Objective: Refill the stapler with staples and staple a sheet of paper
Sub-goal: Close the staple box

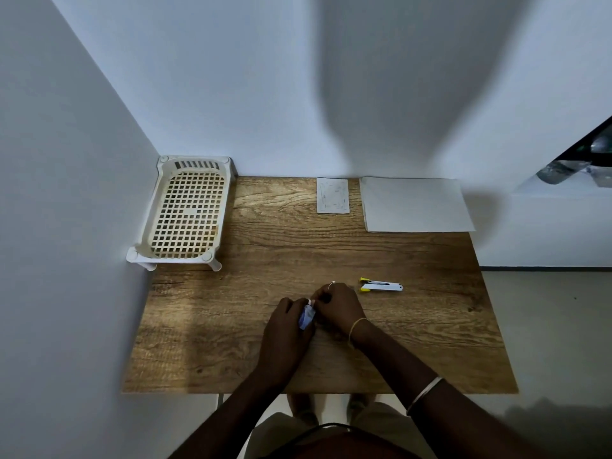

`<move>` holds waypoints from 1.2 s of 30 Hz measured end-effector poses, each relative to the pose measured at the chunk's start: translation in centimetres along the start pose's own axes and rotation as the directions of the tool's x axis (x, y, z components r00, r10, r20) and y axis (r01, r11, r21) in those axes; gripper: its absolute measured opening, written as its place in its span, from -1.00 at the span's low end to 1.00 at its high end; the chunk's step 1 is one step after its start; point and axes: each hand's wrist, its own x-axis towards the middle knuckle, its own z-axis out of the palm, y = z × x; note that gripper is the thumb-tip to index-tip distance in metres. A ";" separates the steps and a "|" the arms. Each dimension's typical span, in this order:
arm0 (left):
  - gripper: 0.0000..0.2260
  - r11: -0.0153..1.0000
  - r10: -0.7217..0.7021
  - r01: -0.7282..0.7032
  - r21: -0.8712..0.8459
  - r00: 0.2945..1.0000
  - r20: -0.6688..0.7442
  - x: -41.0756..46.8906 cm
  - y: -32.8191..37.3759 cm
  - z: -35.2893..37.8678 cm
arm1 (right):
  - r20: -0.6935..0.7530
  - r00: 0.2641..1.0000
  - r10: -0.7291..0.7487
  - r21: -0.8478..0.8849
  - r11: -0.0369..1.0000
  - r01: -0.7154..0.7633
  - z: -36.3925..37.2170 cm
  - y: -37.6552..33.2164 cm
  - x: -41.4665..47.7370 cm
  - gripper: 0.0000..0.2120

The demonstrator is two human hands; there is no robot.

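Observation:
A small blue and white staple box (pixel 306 317) is held between both hands above the middle of the wooden table (pixel 231 342). My left hand (pixel 287 323) wraps its left side. My right hand (pixel 336 304) pinches its upper end; the box's contents are hidden. The white stapler with yellow ends (pixel 381 285) lies to the right of my right hand, its top swung apart from the base. A white sheet of paper (pixel 415 204) lies at the back right corner. A smaller white card (pixel 332 195) lies just left of it.
A cream plastic basket on short legs (pixel 185 213) stands in the back left corner against the walls. White walls close off the left and far sides. The table's right edge drops to a pale floor (pixel 546 326).

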 end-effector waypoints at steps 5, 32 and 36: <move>-0.59 1.000 0.002 -0.002 0.006 1.000 0.006 -0.1 0.0 -0.1 | 0.011 1.000 -0.004 0.022 1.000 0.003 -0.3 -0.2 0.2 -0.87; -0.53 0.998 0.035 -0.034 -0.048 0.999 0.006 0.8 2.5 -1.0 | 0.025 0.968 -0.250 -0.197 0.948 0.250 -2.3 1.5 -3.0 -0.50; -0.46 0.985 0.149 -0.145 -0.095 0.988 0.043 1.6 4.7 -0.7 | -0.018 0.932 -0.362 -0.351 0.875 0.333 -4.6 2.9 -3.6 -0.54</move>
